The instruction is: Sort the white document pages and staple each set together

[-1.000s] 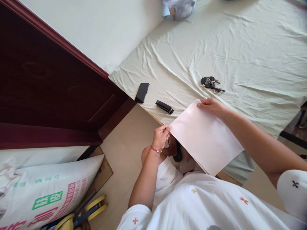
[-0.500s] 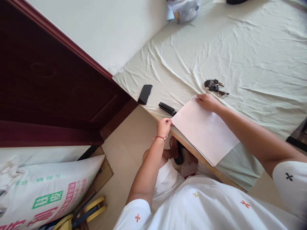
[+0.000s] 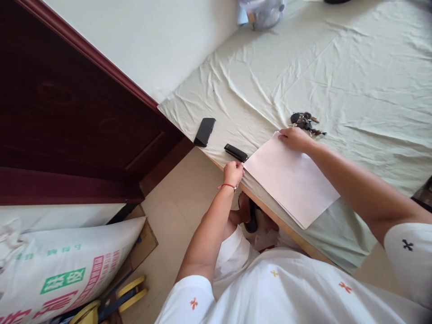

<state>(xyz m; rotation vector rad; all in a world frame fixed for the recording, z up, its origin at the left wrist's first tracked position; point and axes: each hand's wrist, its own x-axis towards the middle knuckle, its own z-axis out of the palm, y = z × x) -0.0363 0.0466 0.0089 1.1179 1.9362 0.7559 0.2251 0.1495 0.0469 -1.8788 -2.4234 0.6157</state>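
1. The left hand is closed, thumb and fingers pinching the paper at its corner nearest the stapler
2. The right hand grips the same paper close to its far corner, the forearm crossing above its right side
3. The paper lies over the front strip of the cloth-covered worktop, a second edge showing along its near side, so it seems to be more than one sheet; whether it rests fully flat I cannot tell
4. The step in hand looks to be steadying and lining up the sheets, held by two corners along one edge
5. The next move seems to call for an even pinch at both corners, so that the layers do not slide, before either hand lets go
6. The black stapler sits just beside the left hand and the pinched corner, easily nudged, I would judge
7. Farther out, a bunch of keys lies just beyond the right hand, and a dark phone lies left of the stapler, near the worktop's edge
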